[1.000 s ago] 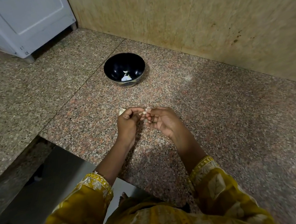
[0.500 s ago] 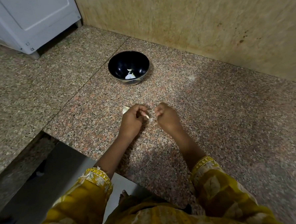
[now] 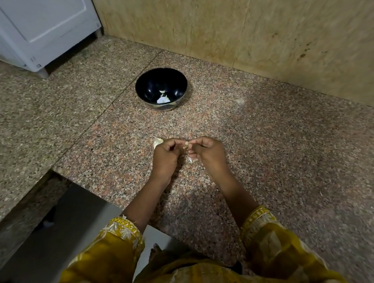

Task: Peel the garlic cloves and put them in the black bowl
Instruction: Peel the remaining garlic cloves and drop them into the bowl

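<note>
Garlic clove (image 3: 185, 145): pinched between the fingertips of left hand (image 3: 164, 158) and right hand (image 3: 206, 154), just above the tabletop (image 3: 270, 158), well short of the black bowl (image 3: 143, 87). Drawn apart half a second ago, now brought back together at the clove, with a skin scrap (image 3: 190, 161) lying beneath. Probably another strip to pull before dropping it in beside the peeled cloves (image 3: 163, 98).

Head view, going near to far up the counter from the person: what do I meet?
Yellow sleeves → left hand and right hand, level, both pinching a garlic clove → black bowl with pale pieces inside → tan wall.
</note>
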